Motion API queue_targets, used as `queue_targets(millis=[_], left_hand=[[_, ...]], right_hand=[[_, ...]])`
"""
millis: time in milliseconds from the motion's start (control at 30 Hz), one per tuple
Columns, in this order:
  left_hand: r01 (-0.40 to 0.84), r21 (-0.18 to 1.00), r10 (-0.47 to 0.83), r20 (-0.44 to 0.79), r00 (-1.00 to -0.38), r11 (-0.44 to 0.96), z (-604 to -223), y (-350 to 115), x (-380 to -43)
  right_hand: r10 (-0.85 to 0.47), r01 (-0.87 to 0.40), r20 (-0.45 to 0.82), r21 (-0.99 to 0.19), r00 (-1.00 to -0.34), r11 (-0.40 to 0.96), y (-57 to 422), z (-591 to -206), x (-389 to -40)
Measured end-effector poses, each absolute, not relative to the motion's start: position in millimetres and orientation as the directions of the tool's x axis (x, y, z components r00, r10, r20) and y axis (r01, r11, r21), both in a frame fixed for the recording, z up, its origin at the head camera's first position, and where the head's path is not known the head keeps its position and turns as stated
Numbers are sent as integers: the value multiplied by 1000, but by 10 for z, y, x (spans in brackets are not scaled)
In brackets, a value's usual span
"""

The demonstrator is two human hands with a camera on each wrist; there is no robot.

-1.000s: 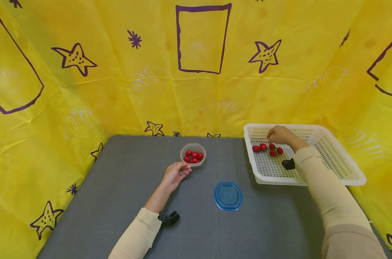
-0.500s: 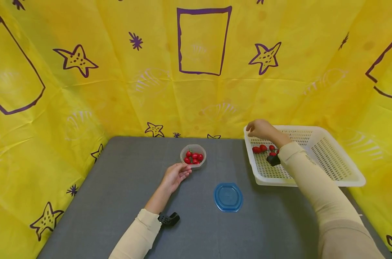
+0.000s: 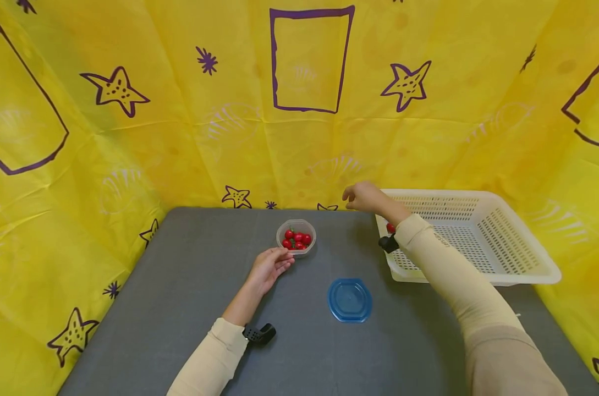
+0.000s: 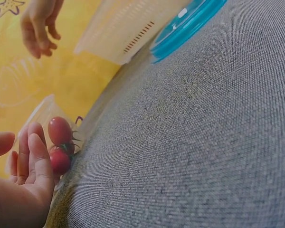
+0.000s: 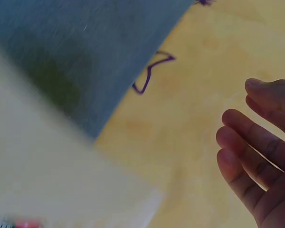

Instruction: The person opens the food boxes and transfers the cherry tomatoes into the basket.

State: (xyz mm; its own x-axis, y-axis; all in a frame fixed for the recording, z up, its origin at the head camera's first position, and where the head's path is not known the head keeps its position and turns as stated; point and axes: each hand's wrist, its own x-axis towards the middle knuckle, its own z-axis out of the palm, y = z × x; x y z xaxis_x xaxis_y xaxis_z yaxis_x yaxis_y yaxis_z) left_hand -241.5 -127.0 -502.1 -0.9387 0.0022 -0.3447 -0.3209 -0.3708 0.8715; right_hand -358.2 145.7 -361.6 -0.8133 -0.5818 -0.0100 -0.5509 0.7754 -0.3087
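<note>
- Head view: I see the person's left hand [image 3: 267, 269] at the near side of a clear bowl [image 3: 306, 226], fingertips at its rim; whether they press on it I cannot tell.
- Red tomatoes [image 3: 298, 237] with green stems lie grouped in that bowl, which stands upright on the grey tabletop [image 3: 304, 352] near its far edge.
- The right hand [image 3: 366, 198] hangs in the air between the bowl and a white basket [image 3: 470, 242], just beside the basket's far left corner.
- Left wrist view: the left fingers are nearly straight, the thumb well apart from them.
- Right wrist view: the right fingers are loosely bent, with narrow gaps, and the hand looks unladen.
- In the basket, another tomato [image 3: 390, 227] shows just beside the black wristband [image 3: 389, 243]; the sleeve [image 3: 443, 264] hides part of the inside.
- A blue lid [image 3: 350, 300] lies flat on the tabletop, nearer the person than the bowl.
- Yellow cloth [image 3: 180, 165] rises behind everything.
</note>
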Motion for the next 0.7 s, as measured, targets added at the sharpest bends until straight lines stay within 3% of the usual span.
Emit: queue_targets(millis=[233, 700], left_hand=[[-314, 875, -8, -341, -940, -369, -5018, -1287, -2398], [-302, 879, 3, -324, -946, -369, -5019, -1275, -2393]], right_hand=[[-630, -616, 52, -283, -775, 735, 1154, -3716, -3586], [-656, -620, 11, -341, -754, 707, 548, -4022, -3426]])
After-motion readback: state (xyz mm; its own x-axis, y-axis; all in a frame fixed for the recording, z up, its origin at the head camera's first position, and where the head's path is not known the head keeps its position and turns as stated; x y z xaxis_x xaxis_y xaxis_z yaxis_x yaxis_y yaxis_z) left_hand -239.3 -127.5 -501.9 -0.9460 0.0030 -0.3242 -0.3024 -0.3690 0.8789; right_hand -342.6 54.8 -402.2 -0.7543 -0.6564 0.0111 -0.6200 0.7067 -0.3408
